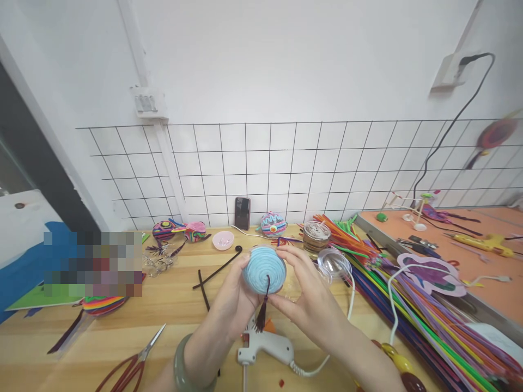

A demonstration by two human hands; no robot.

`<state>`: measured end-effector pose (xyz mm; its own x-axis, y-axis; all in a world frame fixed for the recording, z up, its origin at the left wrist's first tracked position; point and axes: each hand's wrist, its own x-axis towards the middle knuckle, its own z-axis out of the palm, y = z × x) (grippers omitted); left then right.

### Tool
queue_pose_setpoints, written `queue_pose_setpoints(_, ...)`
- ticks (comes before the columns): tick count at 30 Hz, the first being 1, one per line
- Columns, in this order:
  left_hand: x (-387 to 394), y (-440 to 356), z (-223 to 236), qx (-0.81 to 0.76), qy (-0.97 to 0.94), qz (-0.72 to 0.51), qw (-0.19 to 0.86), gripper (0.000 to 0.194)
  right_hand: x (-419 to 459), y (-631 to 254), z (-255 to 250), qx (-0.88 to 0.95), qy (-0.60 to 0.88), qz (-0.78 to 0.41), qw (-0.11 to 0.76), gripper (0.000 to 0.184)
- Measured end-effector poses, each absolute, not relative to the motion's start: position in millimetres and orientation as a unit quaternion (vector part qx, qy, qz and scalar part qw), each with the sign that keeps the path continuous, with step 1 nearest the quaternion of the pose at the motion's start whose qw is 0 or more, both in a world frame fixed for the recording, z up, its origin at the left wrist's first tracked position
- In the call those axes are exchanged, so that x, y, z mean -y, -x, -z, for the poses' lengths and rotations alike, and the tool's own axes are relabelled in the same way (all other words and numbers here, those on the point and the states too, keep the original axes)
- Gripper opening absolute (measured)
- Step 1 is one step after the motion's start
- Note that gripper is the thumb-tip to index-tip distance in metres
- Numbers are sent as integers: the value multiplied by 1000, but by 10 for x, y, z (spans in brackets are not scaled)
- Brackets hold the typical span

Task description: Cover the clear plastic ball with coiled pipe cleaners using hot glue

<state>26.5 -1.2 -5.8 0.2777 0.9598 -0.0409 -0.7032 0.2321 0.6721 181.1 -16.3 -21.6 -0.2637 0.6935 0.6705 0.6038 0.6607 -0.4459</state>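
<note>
Both hands cup a pale blue ball above the wooden table.
Left hand (231, 302) and right hand (304, 291) clasp the fuzzy coiled blue ball (265, 269) between them; a dark maroon tassel (262, 310) hangs beneath, over the white glue gun (265, 348).

One scissors (133, 366), two glue guns (265, 348).

A white glue gun (265, 348) lies on a wooden workbench (171, 305), red-handled scissors (131, 365) to its left; a phone (242, 213) leans against the wire grid (286, 163), a pink dish (223, 240) nearby, with a heap of coloured pipe cleaners (408, 310) spread right and a yellow glue gun (482, 243) on the orange table (490, 283)
</note>
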Motion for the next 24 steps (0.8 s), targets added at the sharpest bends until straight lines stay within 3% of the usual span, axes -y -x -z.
queue_pose_setpoints(11,48,-351,48,-249,-218,-530,781,25,82,-1804,209,752,440,-177,458,60)
queue_pose_setpoints(18,72,-301,-39,-273,-220,-478,805,38,-32,-1897,144,626,415,-400,526,57)
queue_pose_setpoints(24,82,-280,-53,-287,-255,-462,799,38,-110,-1965,108,577,377,-471,550,52)
